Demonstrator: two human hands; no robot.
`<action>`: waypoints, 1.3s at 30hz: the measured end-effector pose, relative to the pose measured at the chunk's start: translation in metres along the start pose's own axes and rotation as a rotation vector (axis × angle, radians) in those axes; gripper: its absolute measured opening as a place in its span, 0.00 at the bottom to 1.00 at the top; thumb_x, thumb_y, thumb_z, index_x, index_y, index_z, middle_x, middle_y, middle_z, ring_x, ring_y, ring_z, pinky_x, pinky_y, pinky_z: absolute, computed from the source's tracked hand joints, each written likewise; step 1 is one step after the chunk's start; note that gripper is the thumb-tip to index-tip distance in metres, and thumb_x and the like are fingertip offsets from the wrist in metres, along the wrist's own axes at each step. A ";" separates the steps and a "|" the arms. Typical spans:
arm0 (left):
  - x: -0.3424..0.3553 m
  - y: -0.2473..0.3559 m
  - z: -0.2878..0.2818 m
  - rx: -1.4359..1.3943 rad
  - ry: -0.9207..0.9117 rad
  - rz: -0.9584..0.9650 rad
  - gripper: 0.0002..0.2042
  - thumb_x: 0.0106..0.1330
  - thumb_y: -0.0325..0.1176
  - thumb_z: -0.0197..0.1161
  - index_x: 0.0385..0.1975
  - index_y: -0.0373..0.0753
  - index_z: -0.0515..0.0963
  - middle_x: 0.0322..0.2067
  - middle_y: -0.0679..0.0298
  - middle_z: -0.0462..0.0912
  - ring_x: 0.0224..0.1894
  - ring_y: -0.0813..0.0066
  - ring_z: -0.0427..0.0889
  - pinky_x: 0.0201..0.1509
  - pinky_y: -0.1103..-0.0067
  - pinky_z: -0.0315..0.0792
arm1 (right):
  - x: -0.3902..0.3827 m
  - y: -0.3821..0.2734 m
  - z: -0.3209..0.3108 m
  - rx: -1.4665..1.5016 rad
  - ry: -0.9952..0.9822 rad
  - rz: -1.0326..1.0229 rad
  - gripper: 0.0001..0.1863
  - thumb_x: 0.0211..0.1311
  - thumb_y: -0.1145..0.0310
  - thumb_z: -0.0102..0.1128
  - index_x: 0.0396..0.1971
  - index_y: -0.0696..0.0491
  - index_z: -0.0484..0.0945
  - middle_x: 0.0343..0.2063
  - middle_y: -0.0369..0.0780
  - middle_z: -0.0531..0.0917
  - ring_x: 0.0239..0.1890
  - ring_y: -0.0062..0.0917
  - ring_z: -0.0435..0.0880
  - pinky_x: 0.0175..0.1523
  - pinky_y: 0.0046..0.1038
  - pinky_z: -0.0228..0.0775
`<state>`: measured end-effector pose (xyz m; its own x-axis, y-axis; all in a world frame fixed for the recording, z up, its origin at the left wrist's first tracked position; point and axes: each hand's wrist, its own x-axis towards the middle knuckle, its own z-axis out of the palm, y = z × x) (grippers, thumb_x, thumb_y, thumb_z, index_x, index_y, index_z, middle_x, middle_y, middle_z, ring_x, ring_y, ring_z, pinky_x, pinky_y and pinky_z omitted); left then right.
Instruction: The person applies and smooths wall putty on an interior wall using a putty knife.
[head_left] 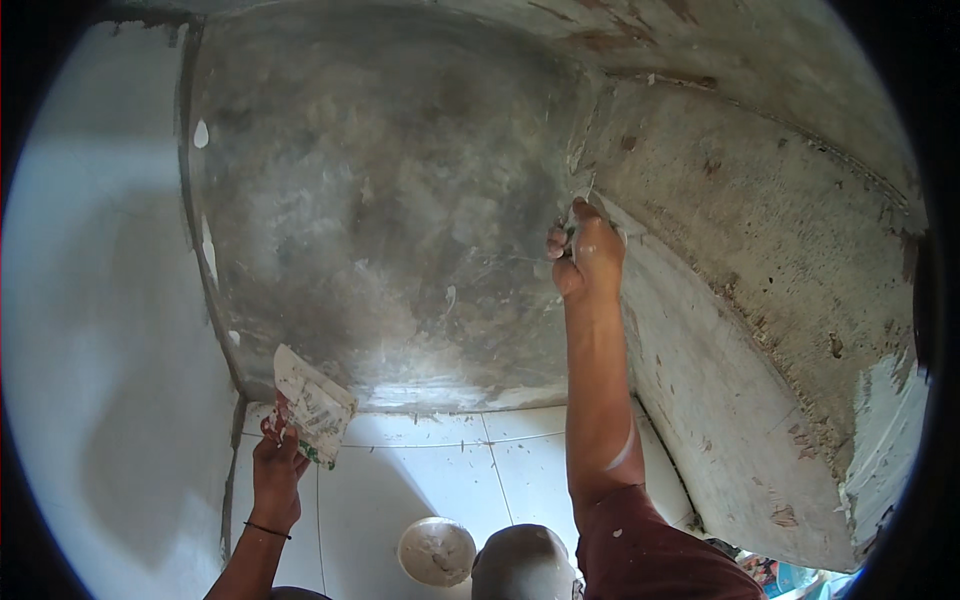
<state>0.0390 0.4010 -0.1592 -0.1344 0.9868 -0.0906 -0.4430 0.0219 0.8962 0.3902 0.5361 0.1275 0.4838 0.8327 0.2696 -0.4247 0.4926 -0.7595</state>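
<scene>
My left hand (278, 455) is closed on the lower edge of a flat, off-white scraper plate (315, 405), smeared with whitish paste and marked with red and green. It is held in front of the lower left of the grey cement wall (390, 200). My right hand (594, 250) reaches far up and is closed around a small putty knife, mostly hidden in the fist, at the corner where the grey wall meets the rough right side wall (700, 370). Pale smears mark the right hand and forearm.
A round bowl of whitish paste (437, 552) stands on the white tiled floor (400, 480). Beside it a rounded grey shape (522, 565) rises at the lower edge. A pale wall (110, 300) bounds the left; a rough ledge (760, 230) juts out at right. Colourful clutter (790, 578) lies lower right.
</scene>
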 end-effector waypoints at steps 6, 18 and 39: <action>0.009 -0.010 -0.007 -0.053 -0.039 -0.051 0.14 0.78 0.41 0.56 0.56 0.42 0.75 0.49 0.67 0.83 0.50 0.77 0.81 0.59 0.72 0.71 | 0.038 -0.016 0.032 -0.123 0.073 -0.138 0.08 0.62 0.76 0.57 0.40 0.58 0.72 0.24 0.42 0.73 0.18 0.27 0.71 0.19 0.26 0.55; 0.010 -0.011 -0.013 -0.104 -0.086 -0.030 0.15 0.77 0.40 0.59 0.56 0.41 0.75 0.48 0.67 0.83 0.49 0.75 0.82 0.57 0.72 0.72 | 0.080 -0.057 0.088 -0.236 -0.008 -0.366 0.11 0.69 0.66 0.50 0.41 0.60 0.71 0.26 0.43 0.78 0.23 0.30 0.76 0.27 0.34 0.67; 0.010 -0.012 -0.014 -0.032 -0.026 -0.031 0.13 0.77 0.41 0.58 0.53 0.43 0.75 0.46 0.71 0.81 0.47 0.79 0.78 0.57 0.72 0.70 | 0.072 0.085 0.035 -0.382 0.380 -0.740 0.15 0.78 0.58 0.49 0.36 0.54 0.67 0.21 0.37 0.71 0.18 0.24 0.68 0.22 0.31 0.62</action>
<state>0.0304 0.4079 -0.1773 -0.0968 0.9896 -0.1065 -0.4749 0.0481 0.8787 0.3626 0.6465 0.1030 0.7797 0.1653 0.6040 0.3431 0.6940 -0.6329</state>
